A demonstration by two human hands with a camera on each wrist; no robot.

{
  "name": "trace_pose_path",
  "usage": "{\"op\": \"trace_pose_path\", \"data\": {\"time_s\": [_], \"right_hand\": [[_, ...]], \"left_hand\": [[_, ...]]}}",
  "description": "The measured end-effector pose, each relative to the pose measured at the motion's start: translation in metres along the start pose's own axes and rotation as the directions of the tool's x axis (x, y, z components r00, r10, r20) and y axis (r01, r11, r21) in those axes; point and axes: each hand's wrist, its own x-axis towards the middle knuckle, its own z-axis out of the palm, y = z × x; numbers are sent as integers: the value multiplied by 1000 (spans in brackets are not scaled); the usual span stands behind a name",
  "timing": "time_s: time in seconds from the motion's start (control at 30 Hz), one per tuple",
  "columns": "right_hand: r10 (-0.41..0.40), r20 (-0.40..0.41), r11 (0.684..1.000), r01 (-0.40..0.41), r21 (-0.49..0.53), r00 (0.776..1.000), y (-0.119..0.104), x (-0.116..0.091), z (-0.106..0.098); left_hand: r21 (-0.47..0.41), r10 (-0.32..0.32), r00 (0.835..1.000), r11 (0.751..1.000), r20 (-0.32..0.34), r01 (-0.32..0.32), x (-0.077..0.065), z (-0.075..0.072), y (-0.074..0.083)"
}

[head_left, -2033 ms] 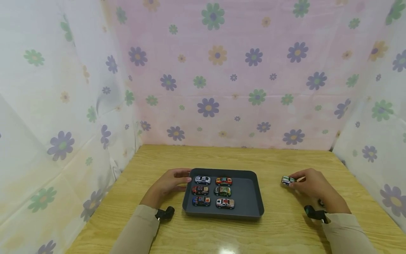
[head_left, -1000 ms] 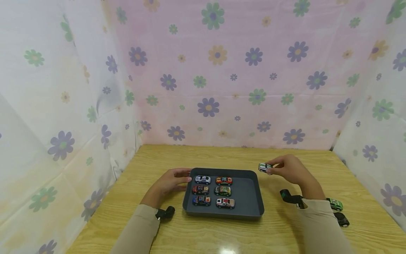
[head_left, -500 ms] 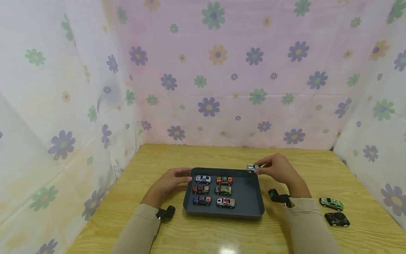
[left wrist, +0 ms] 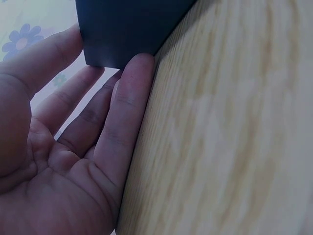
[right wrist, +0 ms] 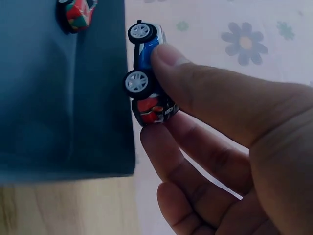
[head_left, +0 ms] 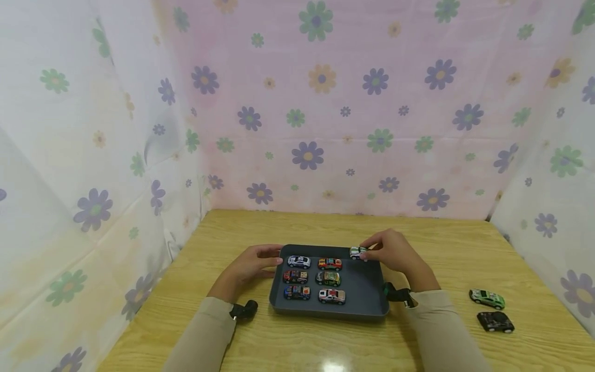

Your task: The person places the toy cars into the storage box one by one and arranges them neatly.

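Note:
My right hand (head_left: pixel 396 254) pinches a small white-and-green toy car (head_left: pixel 357 252) between thumb and fingers. The car is held over the back right part of the dark grey tray (head_left: pixel 362 292). In the right wrist view the same toy car (right wrist: pixel 146 61) shows a blue side, white-spoked wheels and a black and red end. My left hand (head_left: pixel 248 266) rests against the tray's left side, its fairly straight fingers and thumb touching the wall (left wrist: pixel 127 34). Two columns of toy cars stand in the tray, among them a red-orange one (head_left: pixel 330 264) and a white-and-red one (head_left: pixel 332 296).
A green toy car (head_left: pixel 487 298) and a black toy car (head_left: pixel 496 321) stand on the wooden table (head_left: pixel 432 235) to the right of the tray. Flowered cloth (head_left: pixel 260 165) hangs behind and on both sides of the table.
My right hand has carried the white-and-green car left from the table's right side to over the tray. The green and black cars have come into full view. My left hand has stayed put.

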Motion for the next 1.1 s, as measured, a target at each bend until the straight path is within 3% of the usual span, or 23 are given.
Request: {"op": "trace_pose_path", "data": {"time_s": [0.33,1.1], "right_hand": [[30,23,997,-28,-69,999,-1,4,9],[100,80,991,-92,-99,992,-9,1,12]], "left_hand": [[-2,-5,1000,1000,-8,5,-1,1,1],[2,11,1000,1000,6,-11,-3,2,2]]}}
